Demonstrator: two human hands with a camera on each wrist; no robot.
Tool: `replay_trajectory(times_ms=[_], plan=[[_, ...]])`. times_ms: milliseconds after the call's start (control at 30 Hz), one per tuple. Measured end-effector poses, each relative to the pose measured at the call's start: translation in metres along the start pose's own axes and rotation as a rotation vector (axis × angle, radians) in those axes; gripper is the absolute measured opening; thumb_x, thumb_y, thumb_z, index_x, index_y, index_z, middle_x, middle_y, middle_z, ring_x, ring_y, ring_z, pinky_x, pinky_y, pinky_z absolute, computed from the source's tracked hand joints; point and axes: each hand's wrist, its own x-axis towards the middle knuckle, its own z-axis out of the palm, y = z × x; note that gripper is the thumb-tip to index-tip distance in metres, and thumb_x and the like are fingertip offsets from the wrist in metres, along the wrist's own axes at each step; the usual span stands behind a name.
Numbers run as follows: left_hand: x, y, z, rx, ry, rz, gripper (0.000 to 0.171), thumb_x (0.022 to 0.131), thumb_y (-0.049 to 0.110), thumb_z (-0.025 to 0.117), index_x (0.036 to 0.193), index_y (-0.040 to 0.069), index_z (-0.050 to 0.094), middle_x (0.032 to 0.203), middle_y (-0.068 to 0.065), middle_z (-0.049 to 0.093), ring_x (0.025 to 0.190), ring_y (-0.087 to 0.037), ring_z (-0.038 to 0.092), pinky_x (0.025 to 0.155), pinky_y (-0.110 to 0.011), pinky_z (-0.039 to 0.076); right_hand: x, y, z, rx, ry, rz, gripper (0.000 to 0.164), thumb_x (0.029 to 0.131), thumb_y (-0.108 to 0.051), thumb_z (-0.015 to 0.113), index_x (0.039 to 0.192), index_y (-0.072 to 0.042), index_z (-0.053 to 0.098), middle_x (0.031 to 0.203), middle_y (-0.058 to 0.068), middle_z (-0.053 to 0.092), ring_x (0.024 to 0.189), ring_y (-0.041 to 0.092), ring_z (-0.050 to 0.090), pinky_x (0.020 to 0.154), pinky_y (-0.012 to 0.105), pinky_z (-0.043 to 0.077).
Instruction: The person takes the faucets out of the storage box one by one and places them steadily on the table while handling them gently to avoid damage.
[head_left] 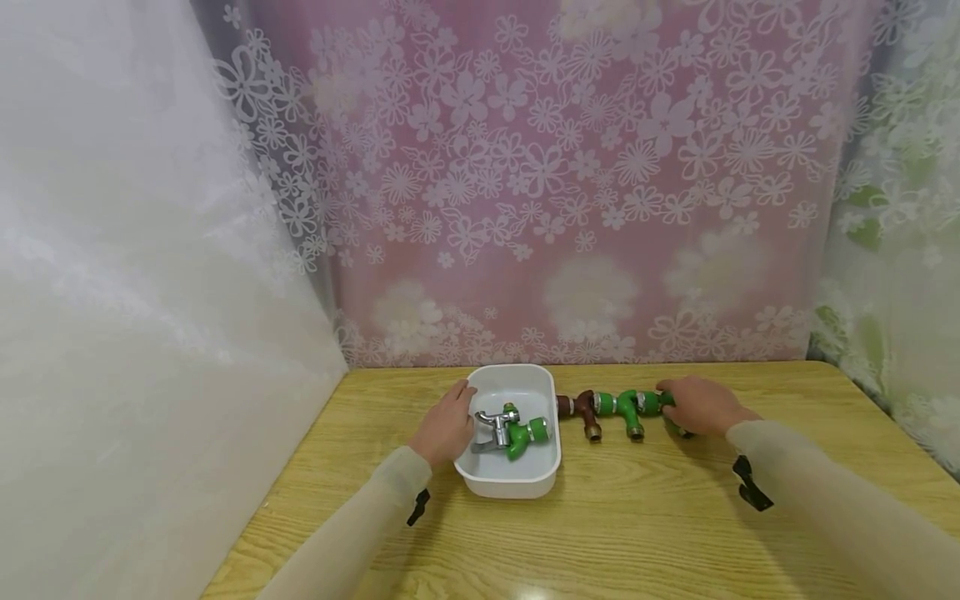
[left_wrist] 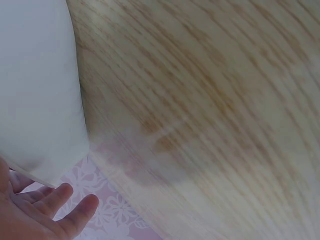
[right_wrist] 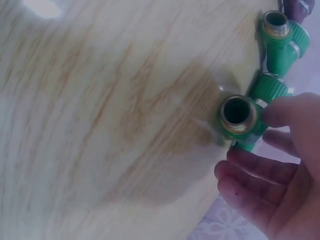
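My left hand (head_left: pixel 447 423) holds the left rim of a white plastic basin (head_left: pixel 508 490); in the left wrist view, fingertips (left_wrist: pixel 87 205) show beside the basin's outer wall (left_wrist: pixel 40 85). Inside lie a chrome tap (head_left: pixel 501 427) and a green tap (head_left: pixel 521 438). To the basin's right, a brown tap (head_left: pixel 587 410) and a green tap (head_left: pixel 630 410) lie in a row. At the row's right end my right hand (head_left: pixel 703 403) pinches another green tap (right_wrist: pixel 239 117), its threaded brass mouth facing the wrist camera. Part of that tap hides behind the fingers.
All of it stands on a wood-grain table (head_left: pixel 600 533), near its back edge. A pink flowered curtain (head_left: pixel 570 183) hangs right behind. White sheeting (head_left: pixel 150 292) closes off the left side, and a flowered sheet (head_left: pixel 892 250) hangs at the right.
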Motion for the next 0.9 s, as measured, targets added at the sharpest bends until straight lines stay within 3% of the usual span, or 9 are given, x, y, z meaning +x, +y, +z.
replay_trajectory(times_ms=[133, 333, 500, 667, 900], plan=[[0.001, 0.000, 0.000, 0.005, 0.002, -0.002, 0.050, 0.102, 0.014, 0.044, 0.151, 0.004, 0.042, 0.162, -0.016, 0.031, 0.147, -0.032, 0.037, 0.119, -0.048, 0.036, -0.002, -0.004, -0.005, -0.024, 0.038, 0.010, 0.048, 0.098, -0.021, 0.061, 0.140, 0.002, 0.054, 0.073, 0.003, 0.065, 0.049, 0.013, 0.049, 0.042, 0.027, 0.031], [0.000, 0.000, 0.000, -0.001, -0.003, -0.008, 0.050, 0.102, 0.015, 0.044, 0.151, 0.004, 0.041, 0.163, -0.015, 0.031, 0.148, -0.031, 0.036, 0.119, -0.048, 0.036, -0.001, -0.026, -0.019, -0.075, 0.091, -0.024, 0.045, 0.097, -0.020, 0.060, 0.137, 0.000, 0.057, 0.100, 0.015, 0.072, 0.051, 0.013, 0.053, 0.040, 0.026, 0.029], [0.001, -0.001, 0.000, -0.014, 0.007, -0.002, 0.050, 0.102, 0.014, 0.045, 0.150, 0.004, 0.042, 0.162, -0.016, 0.031, 0.147, -0.032, 0.037, 0.119, -0.049, 0.036, 0.003, -0.052, -0.029, -0.130, 0.099, -0.086, 0.044, 0.097, -0.023, 0.063, 0.137, -0.005, 0.059, 0.129, 0.025, 0.063, 0.060, 0.013, 0.058, 0.042, 0.026, 0.034], [0.001, -0.003, 0.003, -0.012, 0.012, 0.001, 0.050, 0.102, 0.014, 0.045, 0.150, 0.004, 0.043, 0.162, -0.015, 0.032, 0.147, -0.032, 0.037, 0.119, -0.048, 0.036, 0.008, -0.076, -0.033, -0.192, 0.170, -0.202, 0.038, 0.093, -0.020, 0.067, 0.129, -0.008, 0.064, 0.112, 0.015, 0.068, 0.056, 0.013, 0.052, 0.043, 0.028, 0.037], [0.002, -0.002, 0.003, -0.006, 0.013, -0.014, 0.050, 0.102, 0.015, 0.044, 0.151, 0.006, 0.043, 0.163, -0.013, 0.032, 0.147, -0.030, 0.037, 0.119, -0.048, 0.036, 0.016, -0.110, -0.038, -0.287, 0.243, -0.345, 0.030, 0.090, -0.022, 0.072, 0.119, -0.013, 0.069, 0.098, 0.005, 0.067, 0.070, 0.015, 0.058, 0.051, 0.028, 0.048]])
